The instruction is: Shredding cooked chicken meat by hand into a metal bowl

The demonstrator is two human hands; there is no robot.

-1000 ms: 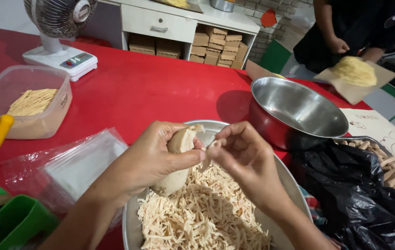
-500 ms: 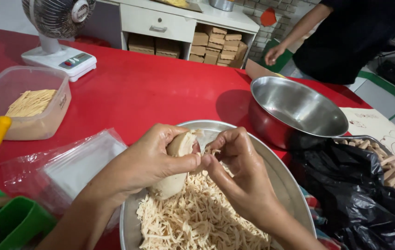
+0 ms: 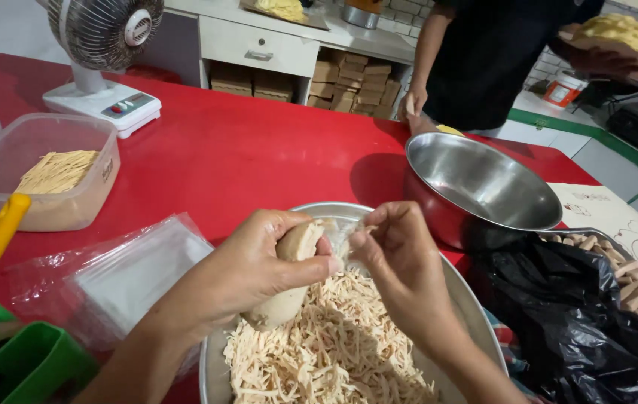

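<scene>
Over the round metal tray (image 3: 476, 314) of pale shreds (image 3: 334, 352), the left hand (image 3: 240, 273) gripped a beige sausage-shaped roll (image 3: 289, 273); the right hand (image 3: 401, 262) pinched a strand at its top.

Pale beige sausage-shaped piece (image 3: 289, 277), held near upright in left hand (image 3: 248, 273), top end frayed. Right hand (image 3: 397, 258) pinches thin strand there. Below: round metal tray (image 3: 476, 314) of pale shreds (image 3: 326, 352).

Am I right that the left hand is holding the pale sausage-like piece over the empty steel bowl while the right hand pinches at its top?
Not quite. The head view shows the left hand holding the pale piece over the round tray of shredded strips, not the empty steel bowl. The right hand does pinch at its top.
</scene>
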